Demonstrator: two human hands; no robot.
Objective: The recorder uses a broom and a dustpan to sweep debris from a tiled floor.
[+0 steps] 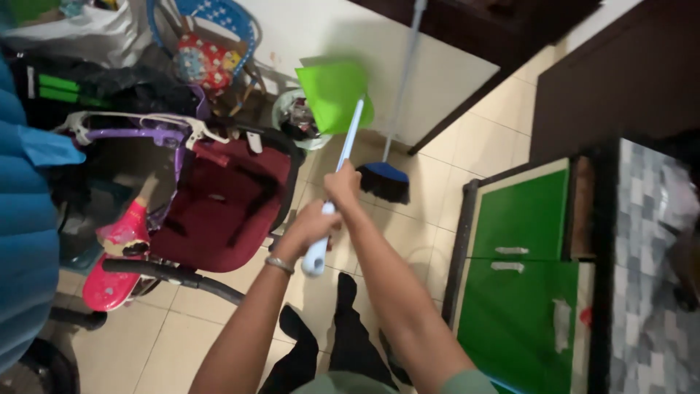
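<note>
I see open tiled floor (503, 131) between the maroon stroller (226, 204) and green cabinet doors (521, 270). My 2 hands, left hand (310, 226) and right hand (343, 182), clench the white handle of the green dustpan (334, 95), raised just beside the leaning broom (385, 179).

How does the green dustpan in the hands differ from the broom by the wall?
The dustpan has a wide, flat, bright green pan; the broom ends in dark bristles under a blue head. The dustpan is held off the floor, tipped over a bin, by the left hand and right hand; the broom stands unheld, bristles on the tiles, leaning against the wall. The dustpan's handle is white-blue, the broom's grey. Both are long-handled.
</note>
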